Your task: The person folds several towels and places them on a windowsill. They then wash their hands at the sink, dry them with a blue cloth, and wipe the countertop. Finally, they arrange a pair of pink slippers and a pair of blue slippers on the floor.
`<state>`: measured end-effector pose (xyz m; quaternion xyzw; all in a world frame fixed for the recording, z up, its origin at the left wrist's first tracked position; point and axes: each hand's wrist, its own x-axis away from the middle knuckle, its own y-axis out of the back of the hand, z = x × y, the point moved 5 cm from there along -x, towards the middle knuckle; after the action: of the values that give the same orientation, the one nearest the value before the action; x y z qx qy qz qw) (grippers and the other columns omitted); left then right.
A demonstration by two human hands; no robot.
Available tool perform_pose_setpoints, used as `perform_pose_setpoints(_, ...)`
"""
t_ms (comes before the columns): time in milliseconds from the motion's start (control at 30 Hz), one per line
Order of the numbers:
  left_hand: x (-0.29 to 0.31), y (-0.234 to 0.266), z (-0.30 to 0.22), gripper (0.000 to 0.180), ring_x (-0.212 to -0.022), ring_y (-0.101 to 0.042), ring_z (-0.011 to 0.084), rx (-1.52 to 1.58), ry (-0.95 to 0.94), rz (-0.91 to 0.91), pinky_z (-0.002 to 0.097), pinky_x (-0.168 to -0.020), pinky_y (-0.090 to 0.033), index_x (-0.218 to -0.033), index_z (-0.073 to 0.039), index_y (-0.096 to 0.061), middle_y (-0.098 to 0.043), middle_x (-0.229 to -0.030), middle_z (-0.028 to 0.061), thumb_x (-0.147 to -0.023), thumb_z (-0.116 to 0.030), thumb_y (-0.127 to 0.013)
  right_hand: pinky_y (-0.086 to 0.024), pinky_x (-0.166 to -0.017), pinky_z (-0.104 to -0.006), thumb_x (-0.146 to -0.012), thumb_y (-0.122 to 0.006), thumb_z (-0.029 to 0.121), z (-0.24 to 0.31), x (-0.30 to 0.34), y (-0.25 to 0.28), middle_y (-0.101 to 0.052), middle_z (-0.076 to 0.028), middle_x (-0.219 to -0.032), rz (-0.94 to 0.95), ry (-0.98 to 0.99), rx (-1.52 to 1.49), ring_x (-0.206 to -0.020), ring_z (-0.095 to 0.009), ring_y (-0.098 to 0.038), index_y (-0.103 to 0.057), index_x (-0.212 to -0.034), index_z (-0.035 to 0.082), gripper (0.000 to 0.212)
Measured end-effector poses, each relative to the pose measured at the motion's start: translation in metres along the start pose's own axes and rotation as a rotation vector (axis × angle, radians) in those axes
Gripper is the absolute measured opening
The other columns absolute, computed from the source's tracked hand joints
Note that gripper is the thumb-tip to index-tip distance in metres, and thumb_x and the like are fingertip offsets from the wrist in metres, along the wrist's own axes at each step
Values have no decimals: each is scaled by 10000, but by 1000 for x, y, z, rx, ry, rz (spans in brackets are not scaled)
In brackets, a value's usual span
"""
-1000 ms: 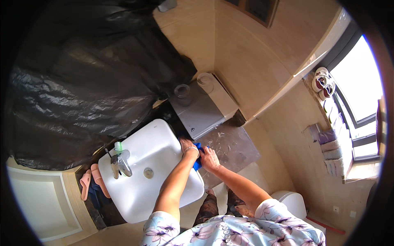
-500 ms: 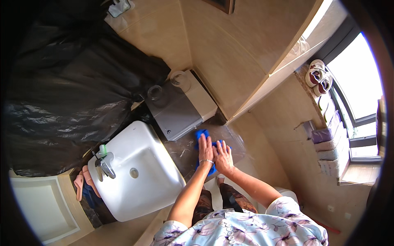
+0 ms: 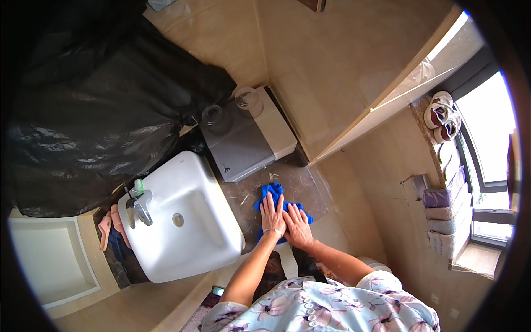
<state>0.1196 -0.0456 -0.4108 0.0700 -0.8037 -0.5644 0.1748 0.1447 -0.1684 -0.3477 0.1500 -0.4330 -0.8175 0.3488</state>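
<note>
A blue cloth (image 3: 271,191) lies bunched on the dark brown marble counter (image 3: 318,207), right of the white washbasin (image 3: 191,243). Both palms press down on it, side by side. My left hand (image 3: 271,213), with a bracelet at its wrist, has its fingers stretched flat and pointing away from me. Touching it near the thumbs, my right hand (image 3: 298,227) also lies flat with fingers extended. Blue fabric shows beyond the left fingertips, to the right of the right hand and at the near side; the hands cover the rest. Pale marks streak the counter left of the cloth.
A grey and beige box (image 3: 243,144) carrying clear round glass pieces stands behind the cloth. Black plastic sheeting (image 3: 110,116) hangs at left. The basin has a metal faucet (image 3: 139,208); pink slippers (image 3: 105,232) sit beyond it. Shoes (image 3: 442,117) and folded towels (image 3: 442,213) line the window sill.
Both hands have come slightly toward me over the counter with the cloth, away from the box. More of the cloth shows around the fingers. The view has shifted a little.
</note>
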Motion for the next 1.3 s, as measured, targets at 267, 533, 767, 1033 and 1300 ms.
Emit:
perform_pose_setpoints(267, -117, 54, -43, 727, -1579, -179, 449, 38, -234, 162, 566, -1282, -182, -1631, -243, -370, -144, -1732, 230, -948, -277, -616, -214, -1256, -564, -814, -736, 319, -51, -75, 26, -350, -241, -1660, -168, -91, 56, -1566, -412, -284, -392, -1584, 52, 885)
perform_pose_setpoints(533, -12, 29, 44, 814, -1562, -170, 514, -10, 253, -166, 622, -1251, -196, -1651, -209, -293, -123, -1713, 301, -959, -456, -642, -212, -1271, -531, -890, -653, 310, 5, -74, -18, -387, -189, -1653, -5, 129, 58, -1563, -365, -310, -534, -1490, 64, 660)
perform_pose_setpoints(767, 71, 1, 19, 970, -1535, -167, 583, -18, 324, -91, 709, -1207, -194, -1653, -142, -266, -87, -1684, 382, -890, -548, -706, -217, -1273, -525, -901, -661, 277, 5, -9, 1, -412, -164, -1647, 138, 255, 47, -1559, -354, -322, -586, -1453, 98, 584)
perform_pose_setpoints(1033, -36, 11, -95, 973, -1567, -204, 451, 70, -116, 39, 638, -1253, -179, -1650, -219, -317, -158, -1722, 257, -835, -490, -774, -234, -1254, -556, -903, -632, 276, -90, 4, 47, -400, -242, -1631, -93, -48, 130, -1542, -441, -316, -537, -1494, 52, 640)
perform_pose_setpoints(1300, -5, 23, -9, 1001, -1561, -191, 493, 29, 169, -93, 642, -1239, -183, -1659, -191, -291, -120, -1723, 284, -843, -507, -777, -235, -1262, -546, -901, -664, 328, -32, -48, 18, -415, -211, -1632, -13, 213, 132, -1541, -417, -332, -570, -1463, 65, 627)
